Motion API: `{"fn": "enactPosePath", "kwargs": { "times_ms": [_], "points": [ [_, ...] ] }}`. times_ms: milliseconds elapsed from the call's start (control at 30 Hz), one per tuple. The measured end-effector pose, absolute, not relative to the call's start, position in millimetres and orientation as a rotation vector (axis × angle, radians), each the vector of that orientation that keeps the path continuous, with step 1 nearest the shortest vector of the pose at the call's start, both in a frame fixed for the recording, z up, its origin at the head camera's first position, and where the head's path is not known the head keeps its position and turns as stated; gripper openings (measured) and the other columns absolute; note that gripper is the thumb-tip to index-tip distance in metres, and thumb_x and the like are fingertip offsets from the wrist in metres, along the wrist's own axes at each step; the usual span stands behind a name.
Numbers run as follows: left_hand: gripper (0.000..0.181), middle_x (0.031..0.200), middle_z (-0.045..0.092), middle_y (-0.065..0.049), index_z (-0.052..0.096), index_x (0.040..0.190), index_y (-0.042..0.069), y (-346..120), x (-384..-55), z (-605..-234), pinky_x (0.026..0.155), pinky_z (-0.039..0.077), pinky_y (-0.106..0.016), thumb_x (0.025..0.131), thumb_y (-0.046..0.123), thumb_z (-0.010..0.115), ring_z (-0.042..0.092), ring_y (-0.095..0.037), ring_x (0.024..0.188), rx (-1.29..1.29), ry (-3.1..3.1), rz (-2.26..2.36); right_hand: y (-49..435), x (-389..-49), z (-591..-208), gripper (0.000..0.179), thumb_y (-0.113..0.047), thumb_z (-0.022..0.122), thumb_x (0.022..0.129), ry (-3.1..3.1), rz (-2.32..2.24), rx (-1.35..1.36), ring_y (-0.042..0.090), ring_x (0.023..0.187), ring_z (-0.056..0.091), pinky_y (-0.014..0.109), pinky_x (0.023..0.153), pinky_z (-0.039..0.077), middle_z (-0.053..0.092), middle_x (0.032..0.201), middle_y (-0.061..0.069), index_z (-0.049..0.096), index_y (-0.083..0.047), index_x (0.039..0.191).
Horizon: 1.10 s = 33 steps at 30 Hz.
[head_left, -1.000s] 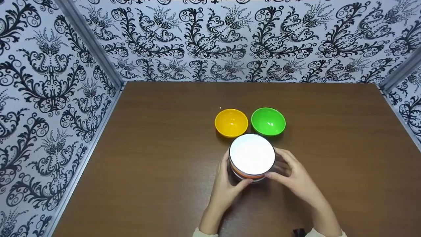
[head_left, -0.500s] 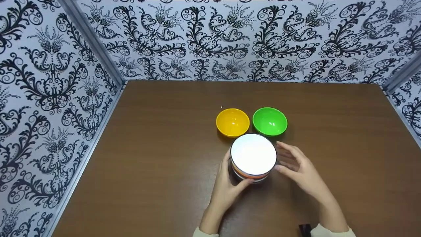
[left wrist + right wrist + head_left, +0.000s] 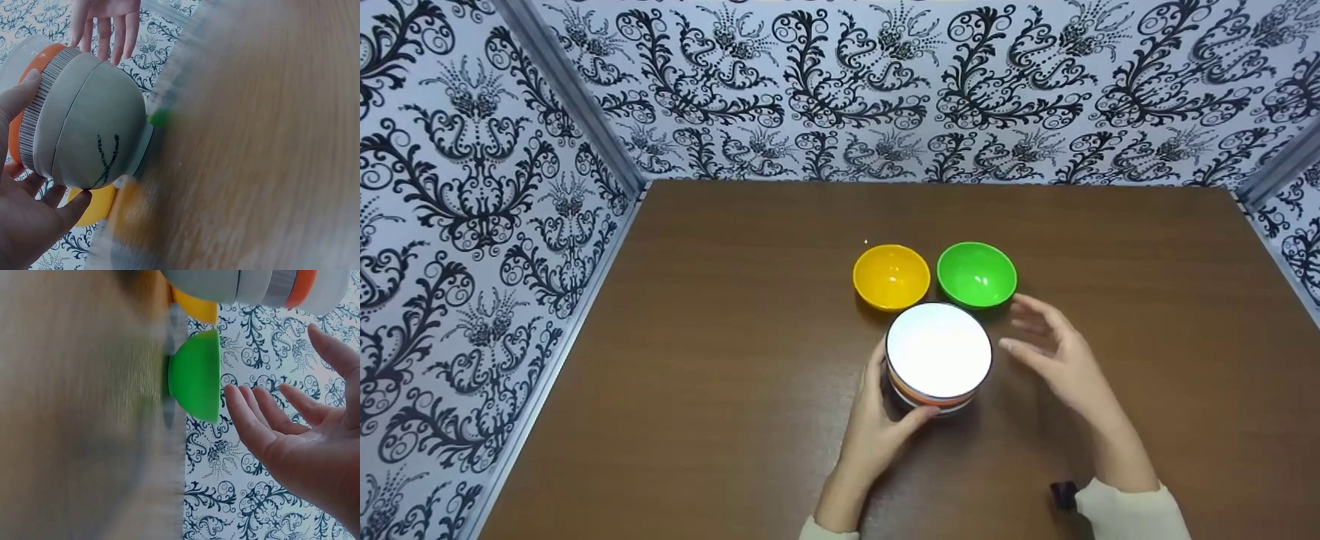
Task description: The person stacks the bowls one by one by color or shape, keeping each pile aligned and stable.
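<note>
My left hand (image 3: pixel 877 439) holds a stack of nested bowls (image 3: pixel 938 352) by its left side, thumb at the front. The left wrist view shows the stack's pale lower bowl (image 3: pixel 107 124) with a dark branch-like mark, and a black-striped band and orange band above it. My right hand (image 3: pixel 1061 364) is off the stack, to its right, fingers apart and holding nothing. Its fingertips are near the right edge of a green bowl (image 3: pixel 976 276). In the right wrist view the hand's fingers point toward that green bowl (image 3: pixel 194 377). A yellow bowl (image 3: pixel 892 277) stands left of the green one.
All the bowls are on a brown wooden table (image 3: pixel 720 337). Patterned black-and-white panels (image 3: pixel 855 90) rise behind and at the sides. A small black object (image 3: pixel 1063 495) is by the right sleeve (image 3: pixel 1132 510). A tiny white speck lies behind the yellow bowl.
My right hand has let go of the stack and moved right and forward toward the green bowl. My left hand keeps its hold on the stack, which stays in place.
</note>
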<state>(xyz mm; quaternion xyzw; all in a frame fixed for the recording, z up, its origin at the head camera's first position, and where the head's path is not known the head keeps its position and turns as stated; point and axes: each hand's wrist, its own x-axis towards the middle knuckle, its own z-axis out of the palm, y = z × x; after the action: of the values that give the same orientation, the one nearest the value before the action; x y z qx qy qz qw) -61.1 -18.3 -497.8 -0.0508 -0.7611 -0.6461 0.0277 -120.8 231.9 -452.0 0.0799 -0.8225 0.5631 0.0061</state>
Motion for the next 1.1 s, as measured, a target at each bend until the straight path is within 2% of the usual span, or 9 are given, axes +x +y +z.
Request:
{"fn": "enactPosePath", "kwargs": {
  "times_ms": [67, 167, 300, 533, 633, 767, 867, 1100],
  "points": [
    [0.104, 0.163, 0.029, -0.002, 0.023, 0.158, 0.018, -18, -61, -498, 0.124, 0.028, -0.045, 0.077, 0.039, 0.085, 0.032, -0.018, 0.149, -0.152, -2.354, -1.986, 234, -127, -451, 0.065, -0.009, 0.070, 0.092, -2.608, 1.725, 0.213, -0.006, 0.114, 0.055, 0.007, 0.087, 0.051, 0.051, 0.140, 0.021, 0.040, -0.001, 0.149],
    [0.103, 0.163, 0.029, -0.002, 0.023, 0.158, 0.020, -18, -61, -498, 0.124, 0.027, -0.045, 0.077, 0.041, 0.084, 0.031, -0.017, 0.149, -0.152, -2.368, -1.979, 239, -136, -450, 0.067, -0.015, 0.070, 0.094, -2.657, 1.673, 0.164, 0.013, 0.122, 0.058, 0.005, 0.084, 0.049, 0.051, 0.141, 0.021, 0.036, -0.003, 0.151],
    [0.103, 0.162, 0.029, -0.002, 0.023, 0.157, 0.020, -18, -61, -499, 0.124, 0.027, -0.044, 0.077, 0.040, 0.084, 0.031, -0.017, 0.149, -0.168, -2.366, -1.995, 244, -148, -453, 0.071, -0.017, 0.068, 0.095, -2.697, 1.627, 0.113, 0.039, 0.130, 0.052, 0.001, 0.082, 0.045, 0.047, 0.144, 0.025, 0.031, -0.002, 0.153],
    [0.104, 0.163, 0.026, -0.004, 0.022, 0.158, 0.019, -18, -60, -500, 0.123, 0.031, -0.037, 0.077, 0.039, 0.084, 0.031, -0.018, 0.150, -0.149, -2.343, -2.027, 250, -167, -461, 0.078, -0.021, 0.064, 0.098, -2.738, 1.703, 0.067, 0.047, 0.137, 0.044, 0.000, 0.080, 0.043, 0.034, 0.152, 0.030, 0.018, 0.000, 0.157],
    [0.105, 0.163, 0.026, -0.004, 0.021, 0.158, 0.019, -17, -60, -499, 0.122, 0.031, -0.037, 0.077, 0.039, 0.084, 0.032, -0.018, 0.150, -0.140, -2.338, -2.037, 249, -173, -466, 0.079, -0.020, 0.063, 0.098, -2.713, 1.815, 0.045, 0.042, 0.136, 0.046, 0.004, 0.081, 0.049, 0.031, 0.153, 0.029, 0.015, 0.000, 0.158],
    [0.104, 0.163, 0.026, -0.002, 0.022, 0.158, 0.022, -16, -61, -500, 0.123, 0.030, -0.038, 0.077, 0.041, 0.083, 0.031, -0.018, 0.150, -0.117, -2.345, -2.052, 248, -177, -471, 0.079, -0.019, 0.061, 0.099, -2.658, 1.955, 0.001, 0.006, 0.114, 0.060, 0.009, 0.082, 0.054, 0.029, 0.152, 0.029, 0.013, 0.002, 0.157],
    [0.103, 0.163, 0.027, -0.002, 0.022, 0.158, 0.023, -16, -60, -500, 0.123, 0.029, -0.041, 0.077, 0.042, 0.083, 0.031, -0.018, 0.150, -0.106, -2.365, -2.043, 247, -179, -474, 0.078, -0.018, 0.060, 0.099, -2.630, 2.022, -0.044, -0.013, 0.098, 0.055, 0.010, 0.082, 0.054, 0.026, 0.152, 0.028, 0.012, 0.002, 0.157],
    [0.103, 0.163, 0.027, -0.003, 0.023, 0.158, 0.021, -16, -60, -498, 0.122, 0.031, -0.039, 0.077, 0.042, 0.083, 0.030, -0.019, 0.150, -0.119, -2.370, -2.001, 242, -188, -476, 0.081, -0.023, 0.059, 0.100, -2.611, 2.146, -0.087, -0.009, 0.100, 0.054, 0.015, 0.086, 0.056, 0.022, 0.158, 0.028, 0.008, 0.000, 0.158]
  ]
}}
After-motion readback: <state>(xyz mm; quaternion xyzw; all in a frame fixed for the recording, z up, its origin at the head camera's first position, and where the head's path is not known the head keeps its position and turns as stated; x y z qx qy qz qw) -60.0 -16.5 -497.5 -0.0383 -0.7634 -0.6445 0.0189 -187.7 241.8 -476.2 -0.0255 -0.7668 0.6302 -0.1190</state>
